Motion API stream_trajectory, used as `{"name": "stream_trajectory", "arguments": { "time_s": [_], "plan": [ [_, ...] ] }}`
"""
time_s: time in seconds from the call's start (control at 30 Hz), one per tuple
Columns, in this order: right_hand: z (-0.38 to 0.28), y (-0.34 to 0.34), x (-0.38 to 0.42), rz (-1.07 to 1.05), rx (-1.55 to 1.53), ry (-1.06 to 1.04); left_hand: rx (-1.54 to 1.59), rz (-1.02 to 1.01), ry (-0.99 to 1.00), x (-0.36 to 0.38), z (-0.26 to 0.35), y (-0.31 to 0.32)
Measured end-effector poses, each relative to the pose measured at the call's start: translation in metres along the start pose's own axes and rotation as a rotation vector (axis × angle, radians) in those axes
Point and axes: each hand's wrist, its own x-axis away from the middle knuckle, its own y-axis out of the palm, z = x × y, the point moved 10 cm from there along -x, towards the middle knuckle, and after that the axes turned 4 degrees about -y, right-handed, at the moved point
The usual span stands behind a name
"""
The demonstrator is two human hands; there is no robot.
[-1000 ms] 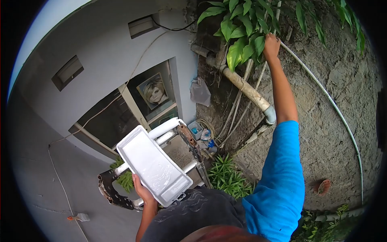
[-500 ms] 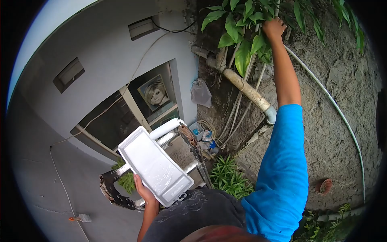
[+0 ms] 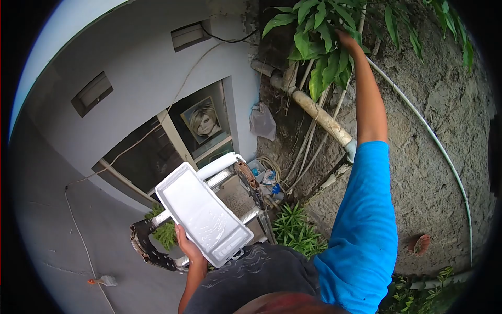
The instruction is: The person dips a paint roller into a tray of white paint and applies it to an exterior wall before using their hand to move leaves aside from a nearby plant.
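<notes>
A white paint tray (image 3: 201, 212) with wet white paint in it is held at its lower left edge by my left hand (image 3: 189, 248), near my body and over the ladder top. My right arm reaches up to the leafy plant (image 3: 327, 68) at the upper right. My right hand (image 3: 347, 41) is among its leaves, which partly cover the fingers, so its grip cannot be made out. A white paint roller (image 3: 217, 166) lies across the ladder just beyond the tray.
The ladder (image 3: 150, 252) stands below the tray. Thick pipe (image 3: 321, 118) and a thin white pipe (image 3: 436, 141) run along the rough wall. A brush (image 3: 107, 281) is at the lower left, and a glazed door (image 3: 175, 133) lies ahead.
My right hand has moved slightly left and down, deeper among the leaves, and the leaves have shifted. My left hand still holds the tray.
</notes>
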Motion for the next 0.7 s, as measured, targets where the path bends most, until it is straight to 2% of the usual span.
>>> {"name": "stream_trajectory", "arguments": {
  "time_s": [0.03, 0.07, 0.13, 0.27, 0.4, 0.47, 0.53, 0.63, 0.7],
  "plan": [
    [-0.052, -0.002, 0.041, -0.040, 0.075, 0.096, -0.001, -0.001, 0.000, 0.001, 0.002, 0.002],
    [-0.059, -0.003, 0.047, -0.040, 0.075, 0.097, -0.012, 0.002, 0.001, 0.003, 0.004, 0.004],
    [-0.043, 0.012, 0.062, -0.130, -0.248, 0.360, -0.024, 0.005, 0.001, 0.003, 0.004, 0.003],
    [-0.022, 0.016, 0.074, -0.055, -0.382, 0.619, -0.013, -0.026, 0.021, -0.003, -0.001, -0.001],
    [-0.039, 0.000, 0.081, 0.086, -0.340, 0.476, -0.041, 0.025, 0.033, 0.001, 0.003, -0.001],
    [0.017, -0.009, 0.056, 0.105, -0.229, 0.460, -0.036, 0.032, 0.021, 0.000, 0.002, -0.002],
    [0.032, -0.031, 0.031, 0.175, 0.184, 0.158, -0.032, 0.036, 0.008, 0.001, 0.002, -0.001],
    [0.126, -0.047, -0.006, 0.083, 0.560, 0.236, -0.059, 0.025, 0.020, 0.005, 0.006, 0.003],
    [0.101, -0.043, 0.023, 0.070, 0.434, 0.379, -0.065, 0.025, 0.037, 0.004, 0.007, 0.003]
  ]
}}
